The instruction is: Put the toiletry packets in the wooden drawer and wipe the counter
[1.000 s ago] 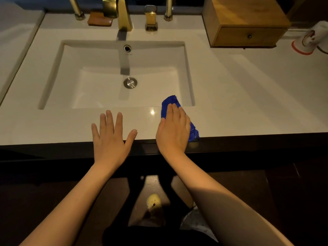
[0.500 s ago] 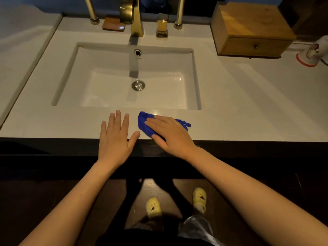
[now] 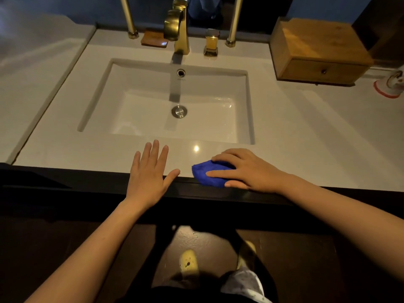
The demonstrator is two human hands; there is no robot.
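My right hand [image 3: 249, 169] presses a bunched blue cloth [image 3: 207, 174] onto the front edge of the white counter [image 3: 306, 132], fingers pointing left over it. My left hand [image 3: 150, 173] lies flat and spread on the counter edge just left of the cloth, holding nothing. The wooden drawer box [image 3: 317, 51] stands at the back right with its drawer closed. No toiletry packets are visible.
A white sink basin [image 3: 102, 92] is set in the counter's middle, with a gold tap [image 3: 179, 27] behind it and a brown soap dish [image 3: 154, 39] to its left. A white cup [image 3: 391, 86] with a red rim lies at the far right.
My right hand swept the blue cloth left along the front edge, then back right, turning so its fingers point left. My left hand stayed flat on the edge.
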